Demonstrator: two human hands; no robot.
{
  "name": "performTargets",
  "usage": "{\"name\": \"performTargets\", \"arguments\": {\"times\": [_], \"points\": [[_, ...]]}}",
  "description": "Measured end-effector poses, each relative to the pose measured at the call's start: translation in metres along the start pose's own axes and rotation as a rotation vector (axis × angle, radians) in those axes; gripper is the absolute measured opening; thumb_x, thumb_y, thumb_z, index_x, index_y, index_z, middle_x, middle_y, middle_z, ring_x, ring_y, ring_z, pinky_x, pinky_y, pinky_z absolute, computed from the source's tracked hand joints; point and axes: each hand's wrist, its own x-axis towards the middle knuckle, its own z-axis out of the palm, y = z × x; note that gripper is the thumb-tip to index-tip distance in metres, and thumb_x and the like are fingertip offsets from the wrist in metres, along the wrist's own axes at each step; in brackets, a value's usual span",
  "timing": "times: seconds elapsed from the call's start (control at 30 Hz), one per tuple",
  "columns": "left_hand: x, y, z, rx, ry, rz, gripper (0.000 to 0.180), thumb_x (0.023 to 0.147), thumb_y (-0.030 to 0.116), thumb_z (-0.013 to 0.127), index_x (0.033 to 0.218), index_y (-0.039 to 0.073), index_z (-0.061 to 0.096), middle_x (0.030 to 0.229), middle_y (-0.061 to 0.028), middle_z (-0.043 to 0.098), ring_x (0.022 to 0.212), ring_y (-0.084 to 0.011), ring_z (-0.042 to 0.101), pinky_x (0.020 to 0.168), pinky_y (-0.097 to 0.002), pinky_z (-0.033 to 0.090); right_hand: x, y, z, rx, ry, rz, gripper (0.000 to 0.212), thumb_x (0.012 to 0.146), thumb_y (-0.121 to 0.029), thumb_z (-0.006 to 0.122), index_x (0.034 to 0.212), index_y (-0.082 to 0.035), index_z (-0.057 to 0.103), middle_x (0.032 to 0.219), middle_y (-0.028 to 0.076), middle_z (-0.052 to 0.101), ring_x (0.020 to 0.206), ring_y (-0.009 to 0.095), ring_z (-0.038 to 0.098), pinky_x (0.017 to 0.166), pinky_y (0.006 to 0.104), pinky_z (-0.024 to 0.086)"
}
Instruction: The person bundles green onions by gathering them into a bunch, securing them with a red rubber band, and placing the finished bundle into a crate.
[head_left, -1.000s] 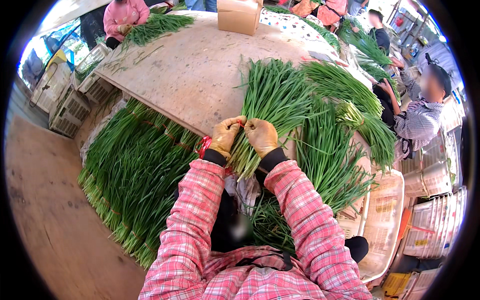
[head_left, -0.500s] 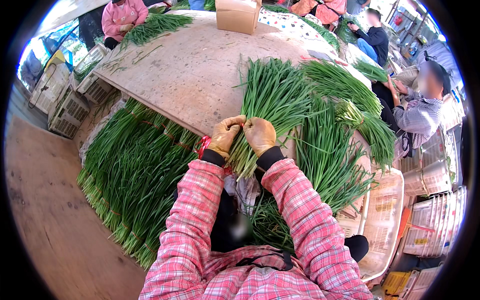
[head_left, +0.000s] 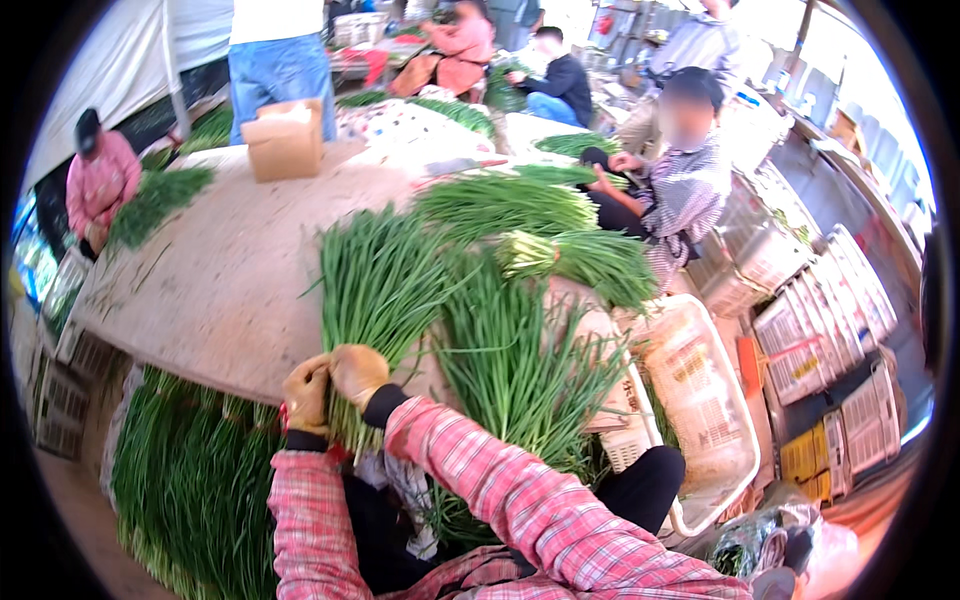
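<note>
My left hand (head_left: pixel 307 394) and my right hand (head_left: pixel 359 374), both in tan work gloves, meet at the lower stems of a bunch of garlic chives (head_left: pixel 378 285). The fingers of both are closed in a pinch; whatever they grip is too small or hidden to make out. The bunch lies on the table, leaves pointing away and pale stem ends toward me. Strips of red tie (head_left: pixel 284 412) show beside my left wrist. To the right lies a loose heap of chives (head_left: pixel 510 360).
A tied bunch (head_left: pixel 585 262) and more chives (head_left: pixel 505 203) lie on the wooden table (head_left: pixel 200 290). Stacked chives (head_left: pixel 195 480) stand below left. A white plastic crate (head_left: pixel 735 430) is at my right, a cardboard box (head_left: pixel 284 142) at the back. A person in a checked top (head_left: pixel 690 190) sits at right.
The view has swung right, so the table and chives sit further left in it. My hands stay together at the stems of the same bunch; the red bit between the fingertips no longer shows.
</note>
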Motion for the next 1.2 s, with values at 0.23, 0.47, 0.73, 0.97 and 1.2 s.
{"name": "performTargets", "arguments": {"times": [0.23, 0.47, 0.73, 0.97, 1.2], "points": [[-0.013, 0.038, 0.027, 0.618, 0.274, 0.553, 0.013, 0.080, 0.007, 0.057, 0.089, 0.006, 0.066, 0.090, -0.0096, 0.064, 0.086, -0.0317, 0.058, 0.076, -0.0390, 0.047, -0.006, -0.007, -0.037, 0.138, -0.088, 0.016, 0.022, 0.079, -0.019, 0.059, 0.097, -0.009, 0.066, 0.083, 0.020, 0.065, 0.079, 0.038, 0.063, 0.069, 0.0441, 0.050], [-0.017, 0.035, 0.035, 0.644, 0.327, 0.582, 0.010, 0.079, 0.007, 0.057, 0.080, 0.004, 0.067, 0.082, -0.0121, 0.060, 0.081, -0.0295, 0.056, 0.073, -0.0370, 0.044, 0.023, 0.009, -0.053, 0.189, -0.560, -0.032, 0.028, 0.074, -0.021, 0.058, 0.097, -0.011, 0.070, 0.083, 0.017, 0.068, 0.076, 0.030, 0.066, 0.070, 0.0400, 0.051], [-0.029, 0.046, 0.032, 0.288, 0.343, 0.353, 0.008, 0.079, 0.004, 0.061, 0.075, 0.000, 0.066, 0.081, -0.0092, 0.059, 0.082, -0.0226, 0.056, 0.075, -0.0343, 0.045, -0.004, -0.001, -0.058, -0.104, -0.269, -0.125, 0.019, 0.077, -0.026, 0.061, 0.083, -0.011, 0.071, 0.073, 0.015, 0.065, 0.073, 0.036, 0.063, 0.064, 0.0444, 0.051], [-0.027, 0.047, 0.032, 0.409, 0.130, 0.352, 0.034, 0.074, 0.002, 0.066, 0.108, 0.000, 0.059, 0.110, -0.0171, 0.057, 0.104, -0.0298, 0.053, 0.091, -0.0365, 0.042, -0.007, 0.032, -0.048, 0.446, -0.176, 0.106, 0.026, 0.080, -0.028, 0.065, 0.084, -0.004, 0.071, 0.075, 0.019, 0.067, 0.068, 0.033, 0.064, 0.064, 0.0381, 0.048], [-0.047, 0.067, 0.072, 1.045, -0.133, -0.050, 0.119, 0.057, 0.033, 0.084, 0.143, -0.002, 0.010, 0.145, -0.0220, 0.026, 0.133, -0.0423, 0.027, 0.106, -0.0479, 0.030, -0.007, 0.034, -0.056, 0.673, -0.245, 0.331, 0.028, 0.085, -0.022, 0.063, 0.082, 0.005, 0.067, 0.069, 0.008, 0.064, 0.061, 0.013, 0.056, 0.057, 0.0272, 0.044]]}}
